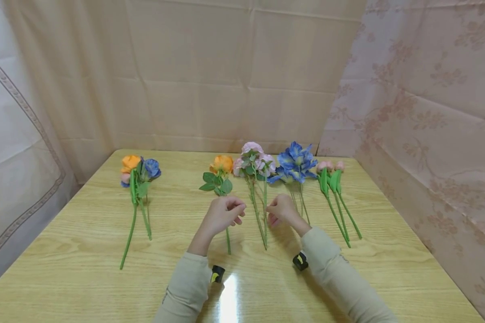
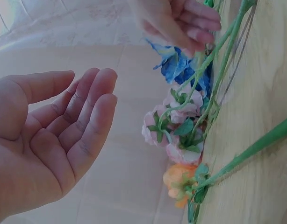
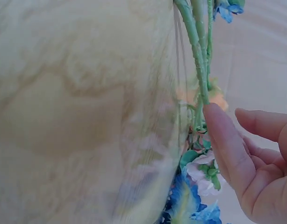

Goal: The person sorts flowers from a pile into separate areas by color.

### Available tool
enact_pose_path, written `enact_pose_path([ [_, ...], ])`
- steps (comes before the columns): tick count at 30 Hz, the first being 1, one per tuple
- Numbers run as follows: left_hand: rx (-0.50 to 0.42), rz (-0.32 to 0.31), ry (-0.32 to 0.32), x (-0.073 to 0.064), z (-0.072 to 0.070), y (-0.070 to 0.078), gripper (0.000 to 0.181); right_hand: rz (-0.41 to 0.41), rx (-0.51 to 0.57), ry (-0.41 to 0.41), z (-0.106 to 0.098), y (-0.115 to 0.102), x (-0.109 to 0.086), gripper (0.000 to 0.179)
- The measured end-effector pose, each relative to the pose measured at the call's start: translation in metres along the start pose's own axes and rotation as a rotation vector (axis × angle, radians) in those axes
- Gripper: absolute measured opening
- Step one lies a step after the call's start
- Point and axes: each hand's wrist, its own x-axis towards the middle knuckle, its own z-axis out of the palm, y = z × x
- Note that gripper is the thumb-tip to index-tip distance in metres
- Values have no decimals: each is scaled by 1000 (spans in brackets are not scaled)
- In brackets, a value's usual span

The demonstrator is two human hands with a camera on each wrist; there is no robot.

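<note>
At the near edge of the head view, beige sleeves [image 1: 187, 281] lie above a glossy, wood-grained table [image 1: 85, 251]; beside each cuff is a black device [image 1: 300, 261] bearing a yellow mark too small to read. Beyond the cuffs, the left hand [image 1: 225, 213] is poised above the stem of an orange rose [image 1: 221, 165]; the left wrist view reveals its bare palm, fingers close together and gently bent, thumb apart. The right hand [image 1: 284, 210] is beside the slender stems of the pink ruffled flowers [image 1: 253, 157], which lie between the hands; the right wrist view shows its thumb apart from an extended index finger, the tip at a green stem, contact uncertain. Farther off are blue flowers [image 1: 297, 159] with broad, crinkled, cloth-like petals, smooth-leaved pink tulips [image 1: 330, 167] to their right, and a mixed bunch [image 1: 130, 165] at far left. Behind hang a creased beige curtain [image 1: 234, 67] and a floral-patterned cloth [image 1: 440, 112].
</note>
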Motion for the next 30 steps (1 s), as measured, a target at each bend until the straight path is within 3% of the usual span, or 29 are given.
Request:
enact_pose_path([
  [13,42,-50,129,-4,-39,-5,17,-43,-46,32,1,0,-18,17],
  [16,74,-72,199,-7,-54,-10,18,-51,-48,23,2,-2,-22,19],
  [19,168,-115,298,-13,-72,-18,21,-67,-43,21,3,-2,-24,19],
  [25,339,-248,482,-34,-111,-32,24,-89,-45,11,4,-2,-24,17],
  [30,412,-341,610,-48,-127,-43,22,-118,-42,-13,5,-1,-24,17],
])
